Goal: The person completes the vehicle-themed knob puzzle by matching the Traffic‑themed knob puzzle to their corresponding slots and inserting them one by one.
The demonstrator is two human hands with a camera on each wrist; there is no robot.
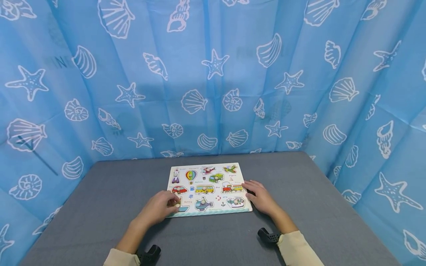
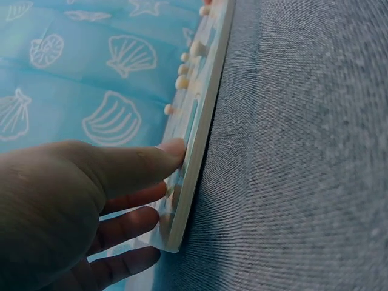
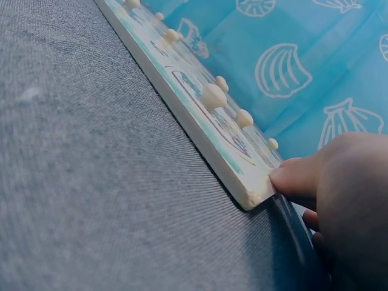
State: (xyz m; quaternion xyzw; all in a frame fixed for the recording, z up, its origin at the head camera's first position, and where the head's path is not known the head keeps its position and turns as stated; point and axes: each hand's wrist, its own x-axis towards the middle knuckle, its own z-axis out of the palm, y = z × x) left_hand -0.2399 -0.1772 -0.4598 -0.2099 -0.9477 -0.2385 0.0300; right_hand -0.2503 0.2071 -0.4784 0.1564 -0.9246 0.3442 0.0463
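A wooden knob puzzle board (image 1: 206, 197) with vehicle pieces lies flat on the table. My left hand (image 1: 162, 207) is over its lower left corner, partly covering the sailing boat piece (image 1: 183, 209). In the left wrist view the thumb (image 2: 173, 150) reaches the board's surface near the front edge, with the other fingers spread apart below it. My right hand (image 1: 261, 196) rests along the board's right side, near the train piece (image 1: 232, 188). The right wrist view shows that thumb (image 3: 291, 177) against the board's side edge close to the corner; its other fingers are mostly hidden.
The grey cloth-covered table (image 1: 299, 184) extends around the board. A blue curtain (image 1: 213, 85) with white shells and starfish hangs behind and along the sides. Black wrist devices (image 1: 151, 255) sit at both cuffs. Round wooden knobs (image 3: 213, 96) stand up from the pieces.
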